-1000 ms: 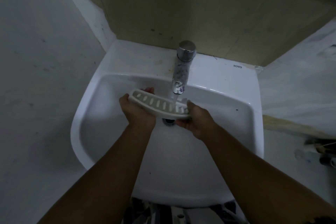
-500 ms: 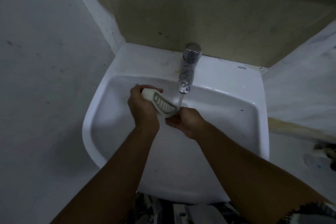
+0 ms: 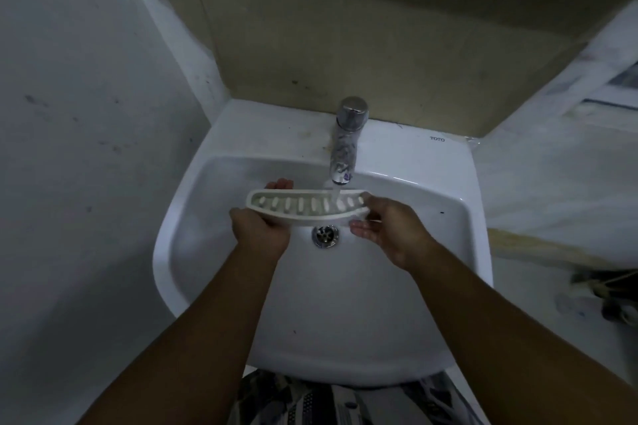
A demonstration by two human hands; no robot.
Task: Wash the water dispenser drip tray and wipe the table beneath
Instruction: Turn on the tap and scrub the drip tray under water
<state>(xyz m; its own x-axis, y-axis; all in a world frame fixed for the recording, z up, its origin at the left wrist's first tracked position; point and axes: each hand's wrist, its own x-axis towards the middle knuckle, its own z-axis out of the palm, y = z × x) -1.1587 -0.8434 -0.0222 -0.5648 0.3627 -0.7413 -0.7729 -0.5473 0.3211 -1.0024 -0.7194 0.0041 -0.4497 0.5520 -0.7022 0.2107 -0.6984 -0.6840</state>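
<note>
We see the left hand point(image 3: 260, 229) curled round the left end of the drip tray point(image 3: 303, 209), fingertips over its far edge. Right hand point(image 3: 386, 228) pinches the right end, thumb on top. Tray sits slotted side up over the sink point(image 3: 193, 203), under the faucet point(image 3: 345, 148) stream, above the drain point(image 3: 325, 235).

left hand point(image 3: 261, 230): fingers curled, gripping drip tray point(image 3: 303, 206) | right hand point(image 3: 390, 228): pinching its other end | both forearms extended forward

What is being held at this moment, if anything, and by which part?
The drip tray, held by both ends: the left hand grips its left end and the right hand holds its right end.
</note>
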